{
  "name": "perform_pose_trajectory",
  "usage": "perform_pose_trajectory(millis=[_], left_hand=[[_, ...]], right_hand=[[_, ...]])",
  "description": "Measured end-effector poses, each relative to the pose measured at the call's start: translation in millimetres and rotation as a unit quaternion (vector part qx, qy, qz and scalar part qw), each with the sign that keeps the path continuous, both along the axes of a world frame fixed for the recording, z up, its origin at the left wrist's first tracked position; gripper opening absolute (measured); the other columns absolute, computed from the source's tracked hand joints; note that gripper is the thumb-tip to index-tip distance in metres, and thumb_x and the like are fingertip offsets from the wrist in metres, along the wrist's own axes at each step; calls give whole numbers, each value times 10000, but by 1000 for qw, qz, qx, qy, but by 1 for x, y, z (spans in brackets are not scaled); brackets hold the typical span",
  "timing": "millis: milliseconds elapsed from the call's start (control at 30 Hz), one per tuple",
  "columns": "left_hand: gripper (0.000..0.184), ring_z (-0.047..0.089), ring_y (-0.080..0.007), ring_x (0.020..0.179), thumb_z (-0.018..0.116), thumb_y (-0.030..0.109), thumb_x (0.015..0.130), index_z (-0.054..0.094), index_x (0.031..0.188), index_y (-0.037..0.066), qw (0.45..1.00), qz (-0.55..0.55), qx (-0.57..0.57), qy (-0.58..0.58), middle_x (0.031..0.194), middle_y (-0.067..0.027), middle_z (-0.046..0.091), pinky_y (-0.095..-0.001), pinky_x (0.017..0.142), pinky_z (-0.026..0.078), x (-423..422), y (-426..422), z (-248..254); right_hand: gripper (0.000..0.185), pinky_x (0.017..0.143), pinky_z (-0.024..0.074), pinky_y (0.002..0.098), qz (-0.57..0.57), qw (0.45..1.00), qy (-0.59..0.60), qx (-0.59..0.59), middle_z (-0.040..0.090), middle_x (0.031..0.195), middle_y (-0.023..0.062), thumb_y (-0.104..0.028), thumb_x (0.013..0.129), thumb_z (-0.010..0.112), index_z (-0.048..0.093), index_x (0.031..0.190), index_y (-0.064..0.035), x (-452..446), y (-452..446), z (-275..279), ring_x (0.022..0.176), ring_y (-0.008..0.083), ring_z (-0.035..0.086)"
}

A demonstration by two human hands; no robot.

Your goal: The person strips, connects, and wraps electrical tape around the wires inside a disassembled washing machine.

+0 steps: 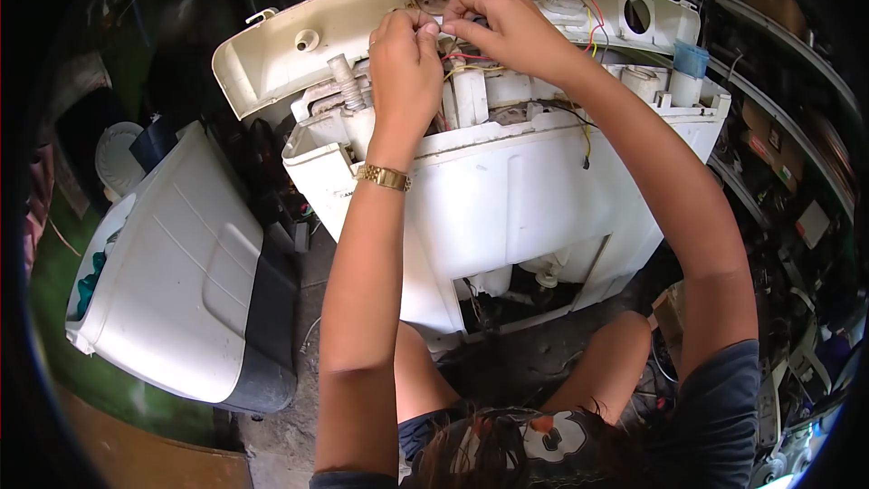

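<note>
My left hand (403, 59), with a gold watch (385, 177) on the wrist, is pinched closed at the raised panel of a white washing machine (516, 208). Right beside it, my right hand (507, 27) has thumb and fingertips pressed together. Both seem to grip thin electrical wire; the ends are tiny and mostly covered by my fingers. A red wire (466, 56) and a yellow wire (484, 67) run just below my hands. The control panel (262, 54) is tipped back, with its inner side showing. A loose yellow wire with a dark connector (587, 161) hangs down the machine's front.
A grey-white machine body (181, 281) with a dark base stands at left. Shelving (797, 118) crowded with parts lines the right side. A ribbed hose (344, 81) and a blue cup-like piece (690, 59) stick up from the machine. Its lower front has an opening (516, 299).
</note>
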State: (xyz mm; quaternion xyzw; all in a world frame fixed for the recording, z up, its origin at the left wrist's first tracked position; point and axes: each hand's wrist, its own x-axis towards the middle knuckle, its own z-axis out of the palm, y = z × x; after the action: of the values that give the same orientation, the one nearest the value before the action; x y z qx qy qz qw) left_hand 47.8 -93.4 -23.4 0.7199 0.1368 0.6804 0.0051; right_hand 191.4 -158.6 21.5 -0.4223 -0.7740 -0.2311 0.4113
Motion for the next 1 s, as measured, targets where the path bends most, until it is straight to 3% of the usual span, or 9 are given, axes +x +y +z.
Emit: perform_pose_trajectory(millis=[100, 200, 300, 400, 500, 533, 700, 800, 1000], left_hand=[[168, 611, -325, 843, 539, 115, 924, 603, 938, -39, 988, -83, -131, 22, 898, -169, 653, -392, 768, 468, 3, 6, 5], [196, 619, -264, 834, 534, 125, 927, 613, 988, -43, 943, -251, -205, 71, 939, -165, 675, -362, 776, 474, 0, 21, 14], [220, 593, -142, 860, 502, 112, 967, 623, 1071, -40, 956, -177, -197, 125, 954, -69, 659, -264, 801, 468, -4, 24, 22], [196, 611, -143, 843, 520, 93, 954, 630, 1056, -32, 968, -163, -189, 26, 951, -78, 667, -267, 776, 481, -9, 11, 20], [168, 625, -139, 805, 561, 83, 929, 638, 1036, -21, 988, -84, -113, -69, 940, -81, 676, -281, 720, 497, -13, 6, 4], [91, 585, -206, 648, 637, 60, 843, 667, 909, 7, 994, -51, -45, -83, 847, -96, 626, -332, 611, 475, -10, -9, 2], [72, 605, -272, 702, 724, 93, 781, 706, 826, 38, 995, 83, 17, -45, 804, -90, 611, -361, 621, 474, -7, -27, -10], [80, 604, -282, 709, 741, 102, 768, 715, 816, 43, 994, 95, 29, -34, 773, -89, 614, -370, 627, 474, -5, -21, -11], [75, 609, -239, 698, 726, 76, 782, 707, 836, 28, 998, 49, 18, -20, 763, -83, 608, -343, 633, 477, -1, -19, -2]], right_hand=[[209, 651, 460, 428, -31, 989, -95, 105, 625, 742, 117, -255, 875, 644, 608, 874, -50, 1, -1, -2, 740, 309, 597], [183, 647, 465, 436, -47, 977, -156, 140, 600, 744, 93, -252, 870, 645, 592, 868, -77, 1, -1, -4, 770, 298, 586], [168, 651, 479, 417, -44, 972, -185, 139, 594, 755, 77, -255, 864, 648, 598, 872, -94, -2, -1, -2, 785, 283, 587], [179, 662, 486, 418, -77, 976, -158, 132, 616, 771, 78, -272, 865, 650, 607, 880, -99, -4, -4, 2, 798, 281, 602], [185, 605, 437, 394, -18, 988, -91, 126, 595, 743, 107, -247, 887, 636, 606, 897, -65, 0, 6, -2, 720, 287, 575], [195, 590, 429, 377, -12, 994, -55, 95, 586, 711, 99, -249, 891, 635, 611, 896, -55, 0, 7, -2, 678, 258, 560], [232, 517, 375, 301, -5, 996, 86, -39, 497, 578, 39, -238, 911, 630, 624, 884, -7, -5, -1, -5, 531, 111, 437], [249, 696, 493, 387, -17, 989, 121, -83, 685, 781, 136, -269, 876, 622, 687, 940, -38, -8, -9, -1, 738, 311, 648], [273, 701, 497, 387, -31, 992, 108, -63, 690, 797, 141, -285, 883, 613, 687, 919, -24, -10, -9, -2, 746, 294, 658]])
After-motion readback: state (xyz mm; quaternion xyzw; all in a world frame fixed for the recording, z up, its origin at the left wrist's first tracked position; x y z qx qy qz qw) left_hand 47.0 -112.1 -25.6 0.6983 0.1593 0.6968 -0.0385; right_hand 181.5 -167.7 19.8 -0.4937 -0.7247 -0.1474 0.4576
